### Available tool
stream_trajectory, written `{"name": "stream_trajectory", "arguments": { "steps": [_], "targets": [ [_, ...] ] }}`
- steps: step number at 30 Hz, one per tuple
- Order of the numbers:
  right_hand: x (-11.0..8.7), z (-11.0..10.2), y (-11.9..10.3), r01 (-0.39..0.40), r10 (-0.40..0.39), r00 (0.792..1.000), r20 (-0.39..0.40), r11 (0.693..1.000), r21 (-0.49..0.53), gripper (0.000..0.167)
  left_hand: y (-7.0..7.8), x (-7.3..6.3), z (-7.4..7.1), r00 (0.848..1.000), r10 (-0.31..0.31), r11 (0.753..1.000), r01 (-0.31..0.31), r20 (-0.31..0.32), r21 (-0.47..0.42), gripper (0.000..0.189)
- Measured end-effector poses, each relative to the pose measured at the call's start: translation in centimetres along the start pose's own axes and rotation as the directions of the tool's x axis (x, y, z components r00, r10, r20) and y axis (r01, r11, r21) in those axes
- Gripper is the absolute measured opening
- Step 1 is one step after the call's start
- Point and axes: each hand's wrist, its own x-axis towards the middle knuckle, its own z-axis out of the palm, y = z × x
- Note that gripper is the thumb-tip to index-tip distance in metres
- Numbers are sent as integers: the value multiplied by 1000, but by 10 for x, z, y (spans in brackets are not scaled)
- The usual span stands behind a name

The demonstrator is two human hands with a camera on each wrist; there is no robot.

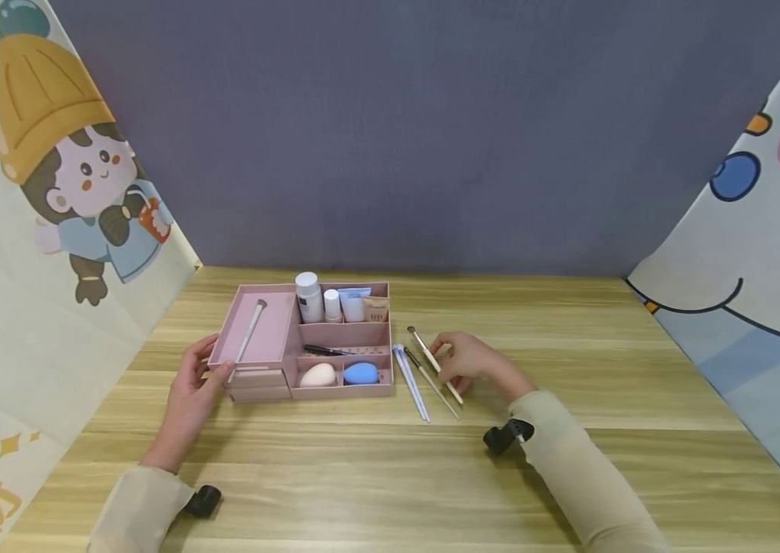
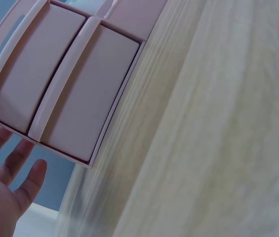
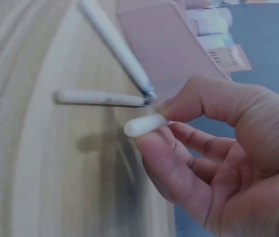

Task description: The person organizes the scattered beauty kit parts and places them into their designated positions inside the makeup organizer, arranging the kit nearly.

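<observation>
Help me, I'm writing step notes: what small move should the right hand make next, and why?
Probably carry the held brush over to the top tray of the pink box. The right hand pinches its handle, a white-handled brush lies in that tray with space beside it, and the left hand is at the box's side, perhaps steadying it.

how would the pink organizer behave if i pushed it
The pink organizer sits low and broad, so it would probably slide rather than tip. Its straight, flat walls look fairly stiff. The slim brush lying on top might roll or shift, though.
</observation>
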Motion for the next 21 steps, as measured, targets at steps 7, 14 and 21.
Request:
{"name": "stream_trajectory", "arguments": {
  "steps": [7, 14, 21],
  "targets": [
    [-2, -6, -2, 36, -37, 999, 10, 992, 123, 54, 1, 0, 1, 1000, 4, 1000, -4, 2, -12, 51],
    [-6, -7, -8, 92, -93, 996, -6, 970, 223, 55, 0, 0, 1, 1000, 18, 1000, -18, -4, -4, 51],
    [-10, -10, -18, 98, -96, 995, -22, 956, 275, 56, 2, -1, 1, 1000, 7, 1000, -7, -9, 0, 51]
  ]
}}
